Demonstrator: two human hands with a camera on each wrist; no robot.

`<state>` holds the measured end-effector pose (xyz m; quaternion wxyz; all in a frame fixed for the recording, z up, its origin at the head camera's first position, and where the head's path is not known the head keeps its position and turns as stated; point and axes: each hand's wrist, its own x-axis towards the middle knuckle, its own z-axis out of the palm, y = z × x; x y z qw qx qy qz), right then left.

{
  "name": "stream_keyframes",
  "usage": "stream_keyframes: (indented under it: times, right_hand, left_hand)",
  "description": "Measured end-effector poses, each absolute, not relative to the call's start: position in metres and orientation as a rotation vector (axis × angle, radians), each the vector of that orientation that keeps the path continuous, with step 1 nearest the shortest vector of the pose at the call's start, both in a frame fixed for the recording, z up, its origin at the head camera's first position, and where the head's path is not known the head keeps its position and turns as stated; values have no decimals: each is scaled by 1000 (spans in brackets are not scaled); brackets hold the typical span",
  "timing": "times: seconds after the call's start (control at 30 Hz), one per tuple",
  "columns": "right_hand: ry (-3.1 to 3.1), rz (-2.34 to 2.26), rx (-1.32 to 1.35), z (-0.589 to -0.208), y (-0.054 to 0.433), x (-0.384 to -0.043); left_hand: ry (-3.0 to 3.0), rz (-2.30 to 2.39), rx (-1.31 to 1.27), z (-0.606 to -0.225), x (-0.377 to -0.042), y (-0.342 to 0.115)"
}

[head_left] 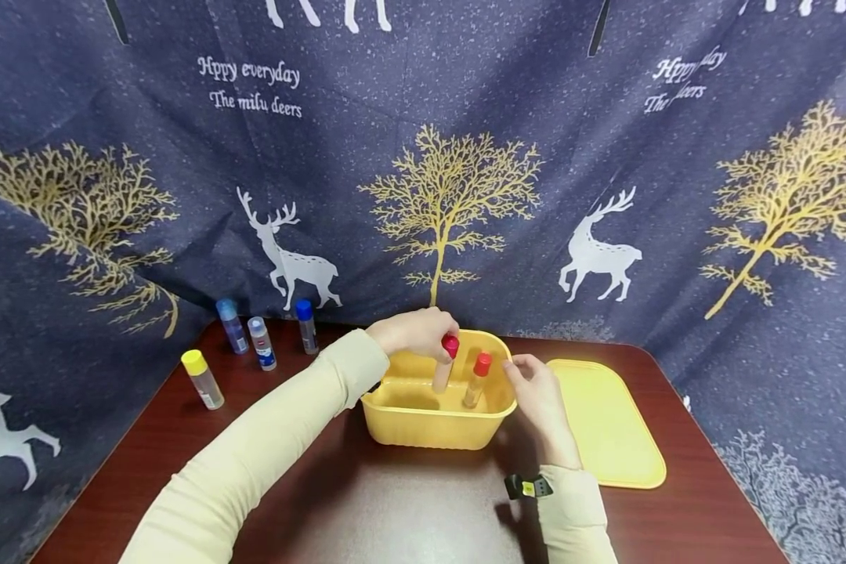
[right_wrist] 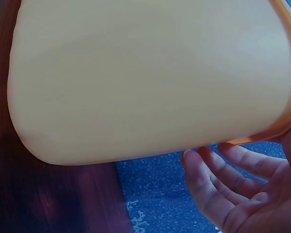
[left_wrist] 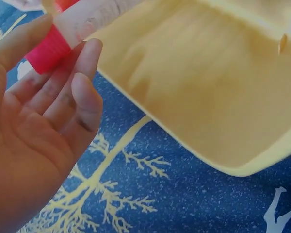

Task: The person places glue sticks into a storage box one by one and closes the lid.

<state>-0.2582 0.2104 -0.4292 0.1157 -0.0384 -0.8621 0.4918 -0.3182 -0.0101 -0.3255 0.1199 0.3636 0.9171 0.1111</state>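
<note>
Nearest, two cream sleeves reach in from in front of the yellow bin, the left sleeve (head_left: pixel 275 439) from its left and the right sleeve (head_left: pixel 571 509) from its right, with a dark wristband (head_left: pixel 529 487) at the right cuff. The yellow bin (head_left: pixel 426 431) stands open on a reddish-brown table (head_left: pixel 310 501). A flat yellow lid (head_left: pixel 602 423) lies just right of the bin. The right hand (head_left: pixel 539 392) grips the bin's right rim, its fingers along the outer wall. Well to the bin's left stands a yellow-capped tube (head_left: pixel 204 382). Inside the bin, a red-capped tube (head_left: pixel 475 389) stands slightly tilted near the right end. Beside it, the left hand (head_left: pixel 416 330) grasps a pinkish-red-capped tube (head_left: pixel 442 377) by its cap, the clear body pointing down inside the bin; whether its base touches the floor I cannot tell. Left of the bin and farther back are a blue-labelled clear-capped tube (head_left: pixel 262 345), a light-blue-capped tube (head_left: pixel 233 327) and a dark-blue-capped tube (head_left: pixel 307 327). Behind the bin hangs a navy cloth (head_left: pixel 366 251) printed with white deer and golden trees.
</note>
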Motion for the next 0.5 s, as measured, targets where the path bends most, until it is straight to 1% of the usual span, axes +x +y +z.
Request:
stream_keyframes:
  times: [0.5]
  right_hand:
    - [-2533, 1450, -121, -429, 210, -258]
  left_hand:
    - [2744, 87, 965, -336, -316, 16]
